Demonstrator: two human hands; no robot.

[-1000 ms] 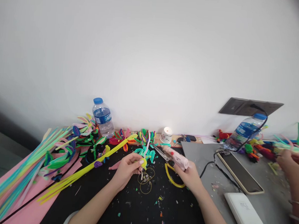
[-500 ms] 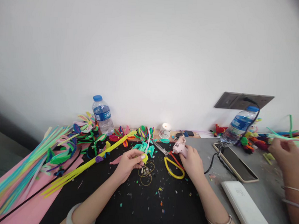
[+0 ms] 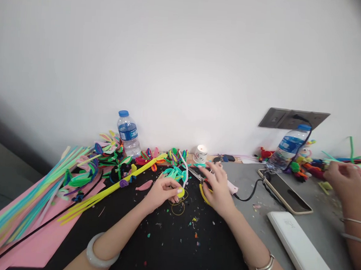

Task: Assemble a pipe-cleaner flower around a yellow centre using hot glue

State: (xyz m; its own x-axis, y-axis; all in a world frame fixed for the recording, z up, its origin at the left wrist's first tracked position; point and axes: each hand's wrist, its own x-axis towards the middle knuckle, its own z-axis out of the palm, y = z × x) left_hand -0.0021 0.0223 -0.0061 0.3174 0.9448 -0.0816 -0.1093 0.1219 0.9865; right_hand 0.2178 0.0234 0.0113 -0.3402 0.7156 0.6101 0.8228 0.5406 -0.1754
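My left hand (image 3: 164, 193) pinches a small yellow piece (image 3: 181, 192) with a pale stem (image 3: 186, 168) rising from it, above thin gold rings (image 3: 178, 208) on the black mat (image 3: 167, 248). My right hand (image 3: 218, 190) has its fingers spread over the scissors (image 3: 196, 175) and a yellow loop (image 3: 203, 194), holding nothing that shows. Partly covered by that hand, the pink glue gun (image 3: 232, 188) lies with its cable to the right. Teal fuzzy loops (image 3: 174, 173) are just beyond my left hand.
Pipe cleaners (image 3: 36, 199) and a water bottle (image 3: 128, 134) are at the left. A white candle cup (image 3: 201, 153) stands by the wall. Rightward are a phone (image 3: 287, 192), a white power bank (image 3: 302, 248), a second bottle (image 3: 290, 148) and another person's hands (image 3: 344, 181).
My right hand has let go of the glue gun, moved left and spread its fingers. My left hand keeps its pinch on the yellow piece. The view has shifted slightly.
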